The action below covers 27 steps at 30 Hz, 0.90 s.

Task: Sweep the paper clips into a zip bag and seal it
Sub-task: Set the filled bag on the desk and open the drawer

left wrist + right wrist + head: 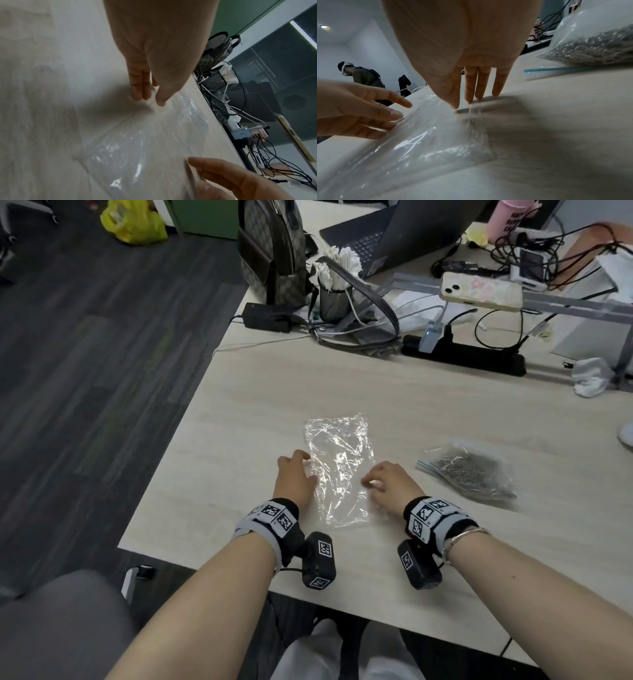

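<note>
Flattening empty bag (337, 470) with left hand (294, 478) splayed and right hand (388, 485) pinching its edge; readying it for clips (471, 472).

Two zip bags: one empty (337, 470) near, one full of paper clips (471, 472) right; two hands (294, 475) (388, 482); one phone (481, 290) far.

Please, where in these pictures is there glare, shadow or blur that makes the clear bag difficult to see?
Head view: white glare streaks the empty zip bag, otherwise sharp. Left wrist view: the left hand is blurred and throws a dark shadow on the table. Right wrist view: the right hand shades the bag's edge; near foreground is soft.
</note>
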Motion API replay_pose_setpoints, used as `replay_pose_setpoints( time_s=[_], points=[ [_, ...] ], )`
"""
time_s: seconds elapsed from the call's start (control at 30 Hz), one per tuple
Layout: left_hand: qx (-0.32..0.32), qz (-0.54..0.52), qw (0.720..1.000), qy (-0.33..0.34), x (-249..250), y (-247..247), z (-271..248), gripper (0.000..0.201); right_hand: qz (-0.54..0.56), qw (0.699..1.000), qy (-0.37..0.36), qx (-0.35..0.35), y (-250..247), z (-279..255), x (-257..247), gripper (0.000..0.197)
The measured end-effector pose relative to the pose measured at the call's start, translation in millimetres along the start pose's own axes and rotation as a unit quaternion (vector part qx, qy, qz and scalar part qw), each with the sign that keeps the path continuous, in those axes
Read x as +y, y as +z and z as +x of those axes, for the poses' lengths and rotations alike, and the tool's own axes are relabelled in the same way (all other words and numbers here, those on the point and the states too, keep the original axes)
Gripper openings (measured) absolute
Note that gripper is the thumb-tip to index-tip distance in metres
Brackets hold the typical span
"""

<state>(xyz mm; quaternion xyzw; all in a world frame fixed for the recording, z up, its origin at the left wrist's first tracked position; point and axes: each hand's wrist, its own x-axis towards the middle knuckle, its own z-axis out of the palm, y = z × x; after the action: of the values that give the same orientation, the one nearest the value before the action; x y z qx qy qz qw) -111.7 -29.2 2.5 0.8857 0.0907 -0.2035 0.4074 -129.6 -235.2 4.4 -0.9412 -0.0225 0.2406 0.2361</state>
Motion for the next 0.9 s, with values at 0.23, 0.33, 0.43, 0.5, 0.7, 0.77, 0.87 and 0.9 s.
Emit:
replay_pose_setpoints(
  time_s=[0.23,0.33,0.43,0.5,0.7,0.77,0.87,0.9],
  points=[
    [-0.082,0.026,0.996,0.023,13,15,-12,0.038,0.101,0.993,0.058,0.022,2,-9,6,0.043],
    [-0.059,0.016,0.996,0.062,20,18,-15,0.040,0.108,0.989,0.092,0.035,2,-15,11,0.066],
    [-0.059,-0.037,0.996,0.057,22,16,-17,0.040,0.131,0.986,0.095,0.047,1,-16,15,0.080],
    [-0.077,-0.044,0.995,0.042,23,14,-18,0.037,0.132,0.987,0.084,0.037,1,-18,16,0.077],
    [-0.133,-0.020,0.988,0.076,28,13,-28,0.051,0.118,0.988,0.088,0.049,6,-25,24,0.075],
    [-0.108,-0.034,0.989,0.091,32,9,-31,0.049,0.144,0.984,0.082,0.059,4,-30,26,0.074],
    [-0.087,-0.053,0.988,0.113,44,3,-33,0.049,0.202,0.976,0.048,0.071,-3,-38,22,0.071],
    [-0.083,-0.059,0.987,0.122,48,2,-34,0.049,0.211,0.974,0.038,0.077,-6,-40,20,0.073]
  ],
)
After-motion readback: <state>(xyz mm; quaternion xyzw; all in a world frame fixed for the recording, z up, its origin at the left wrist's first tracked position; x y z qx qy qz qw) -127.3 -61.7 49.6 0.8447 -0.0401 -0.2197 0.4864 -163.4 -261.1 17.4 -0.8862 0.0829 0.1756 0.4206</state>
